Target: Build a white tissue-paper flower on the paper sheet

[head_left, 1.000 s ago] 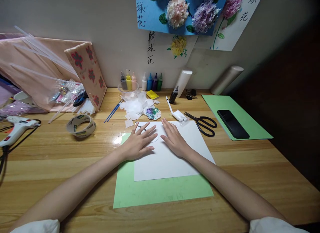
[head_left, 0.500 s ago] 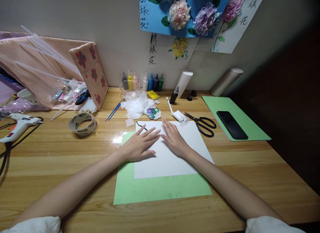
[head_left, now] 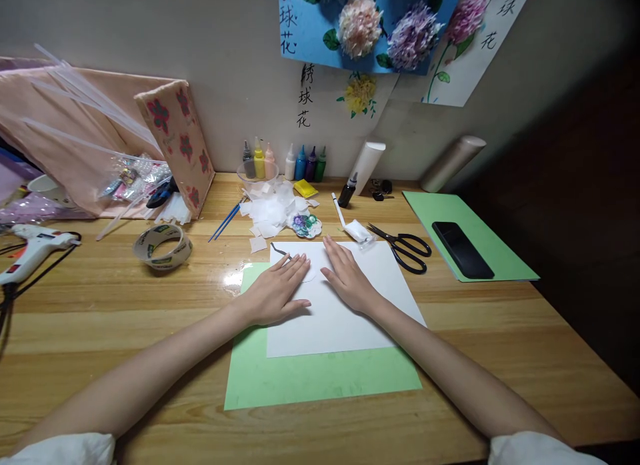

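A white sheet of paper [head_left: 345, 328] lies over a green sheet [head_left: 320, 382] on the wooden table. Flat on its left part rests my left hand [head_left: 275, 292], fingers straight and close together, thumb stretched out. Part of a dark painted line [head_left: 279, 250] shows just beyond those fingers, and a faint curved outline lies to their right. My right hand [head_left: 350, 278] lies on the upper middle of the white sheet, fingers extended and thumb apart. Neither hand holds anything. Whatever lies beneath the palms is hidden.
Behind the sheet are white paper pieces [head_left: 267, 208], a painted palette [head_left: 306, 226], blue brushes [head_left: 226, 222], paint bottles [head_left: 300, 164] and black scissors [head_left: 403, 246]. A tape roll [head_left: 163, 246] and glue gun [head_left: 37, 252] stand left. A phone [head_left: 463, 250] lies right on green paper.
The fingers of my left hand have drawn together from a wider spread and shifted slightly left. My right hand stays where it was. The view has moved slightly.
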Demonstrator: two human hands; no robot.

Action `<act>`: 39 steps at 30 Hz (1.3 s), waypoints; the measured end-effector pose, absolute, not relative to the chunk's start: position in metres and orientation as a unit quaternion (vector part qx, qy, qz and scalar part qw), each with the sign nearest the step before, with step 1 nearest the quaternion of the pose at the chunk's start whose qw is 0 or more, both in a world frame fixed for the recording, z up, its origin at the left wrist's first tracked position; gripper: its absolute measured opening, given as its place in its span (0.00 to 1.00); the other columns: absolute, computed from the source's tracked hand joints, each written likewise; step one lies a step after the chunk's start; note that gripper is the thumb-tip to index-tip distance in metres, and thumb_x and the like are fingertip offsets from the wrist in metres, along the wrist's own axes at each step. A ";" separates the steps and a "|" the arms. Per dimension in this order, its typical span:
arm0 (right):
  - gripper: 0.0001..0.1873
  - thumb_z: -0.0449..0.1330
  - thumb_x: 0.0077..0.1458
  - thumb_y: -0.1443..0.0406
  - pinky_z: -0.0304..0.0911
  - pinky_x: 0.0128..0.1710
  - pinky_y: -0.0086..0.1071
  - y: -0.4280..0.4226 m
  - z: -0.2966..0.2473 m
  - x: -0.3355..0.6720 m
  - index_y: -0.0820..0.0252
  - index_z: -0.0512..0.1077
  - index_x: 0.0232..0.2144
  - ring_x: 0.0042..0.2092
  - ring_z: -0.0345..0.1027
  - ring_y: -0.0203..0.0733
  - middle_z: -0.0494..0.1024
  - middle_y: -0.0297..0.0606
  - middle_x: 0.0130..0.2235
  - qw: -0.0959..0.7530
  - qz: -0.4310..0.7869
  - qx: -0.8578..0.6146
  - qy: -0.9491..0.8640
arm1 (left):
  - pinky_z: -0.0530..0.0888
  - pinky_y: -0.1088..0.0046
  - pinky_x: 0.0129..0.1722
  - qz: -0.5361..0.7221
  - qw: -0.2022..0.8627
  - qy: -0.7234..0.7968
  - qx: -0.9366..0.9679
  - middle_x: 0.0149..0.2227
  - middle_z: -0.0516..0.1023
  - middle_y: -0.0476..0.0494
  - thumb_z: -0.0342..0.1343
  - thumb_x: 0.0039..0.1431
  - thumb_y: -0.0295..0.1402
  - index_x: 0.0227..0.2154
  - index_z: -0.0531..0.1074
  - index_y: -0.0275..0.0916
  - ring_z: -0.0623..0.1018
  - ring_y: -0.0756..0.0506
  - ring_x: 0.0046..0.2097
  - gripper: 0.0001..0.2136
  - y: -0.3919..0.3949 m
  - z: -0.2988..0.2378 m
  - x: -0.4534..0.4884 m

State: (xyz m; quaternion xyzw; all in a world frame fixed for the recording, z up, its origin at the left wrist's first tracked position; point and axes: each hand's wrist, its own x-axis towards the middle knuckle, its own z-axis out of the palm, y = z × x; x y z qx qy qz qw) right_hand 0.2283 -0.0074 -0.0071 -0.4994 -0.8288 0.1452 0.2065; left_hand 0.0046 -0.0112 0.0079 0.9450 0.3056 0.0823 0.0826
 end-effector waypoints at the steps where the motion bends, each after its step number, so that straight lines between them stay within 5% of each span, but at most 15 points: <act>1: 0.33 0.41 0.62 0.53 0.44 0.62 0.49 -0.008 -0.007 0.228 0.56 0.36 0.64 0.66 0.36 0.46 0.44 0.43 0.66 0.206 0.145 -0.500 -0.829 | 0.49 0.58 0.63 0.082 0.079 0.303 0.946 0.63 0.50 0.28 0.39 0.59 0.53 0.62 0.46 0.28 0.50 0.38 0.65 0.36 -0.012 0.008 0.005; 6: 0.31 0.41 0.62 0.54 0.47 0.61 0.49 -0.009 -0.002 0.227 0.52 0.39 0.64 0.65 0.39 0.47 0.44 0.40 0.66 0.198 0.137 -0.501 -0.831 | 0.47 0.50 0.62 0.115 0.051 0.307 0.943 0.63 0.50 0.26 0.41 0.59 0.52 0.60 0.50 0.31 0.51 0.36 0.64 0.34 -0.018 0.010 0.008; 12: 0.24 0.44 0.61 0.54 0.49 0.59 0.50 -0.011 0.003 0.223 0.45 0.56 0.59 0.64 0.41 0.50 0.44 0.35 0.66 0.155 0.107 -0.485 -0.854 | 0.50 0.51 0.61 0.111 0.016 0.360 0.926 0.59 0.59 0.23 0.40 0.59 0.51 0.56 0.58 0.25 0.56 0.34 0.63 0.33 -0.030 0.003 0.012; 17: 0.27 0.45 0.60 0.52 0.50 0.59 0.50 -0.012 0.003 0.222 0.49 0.54 0.60 0.64 0.42 0.50 0.46 0.38 0.66 0.146 0.089 -0.473 -0.864 | 0.47 0.48 0.61 0.095 0.020 0.360 0.928 0.59 0.59 0.21 0.40 0.56 0.55 0.56 0.58 0.23 0.55 0.32 0.63 0.37 -0.033 0.001 0.014; 26: 0.28 0.45 0.60 0.52 0.50 0.59 0.50 -0.008 0.003 0.222 0.50 0.53 0.60 0.63 0.43 0.50 0.51 0.40 0.65 0.136 0.115 -0.437 -0.881 | 0.62 0.54 0.58 0.263 0.092 0.523 0.805 0.62 0.56 0.34 0.36 0.64 0.32 0.64 0.38 0.36 0.60 0.40 0.62 0.26 -0.010 -0.001 0.002; 30: 0.31 0.43 0.60 0.50 0.48 0.61 0.48 -0.006 0.004 0.214 0.52 0.45 0.63 0.64 0.42 0.47 0.46 0.40 0.66 0.127 0.140 -0.423 -0.886 | 0.62 0.55 0.58 0.233 0.098 0.517 0.818 0.62 0.55 0.34 0.36 0.59 0.23 0.64 0.37 0.36 0.58 0.41 0.62 0.30 -0.001 -0.018 0.000; 39: 0.28 0.43 0.60 0.50 0.46 0.61 0.48 -0.005 0.004 0.206 0.51 0.57 0.59 0.64 0.45 0.47 0.51 0.39 0.65 0.108 0.133 -0.435 -0.884 | 0.62 0.57 0.59 0.200 0.076 0.528 0.822 0.62 0.56 0.34 0.37 0.57 0.20 0.63 0.43 0.33 0.57 0.42 0.63 0.29 -0.002 -0.017 0.000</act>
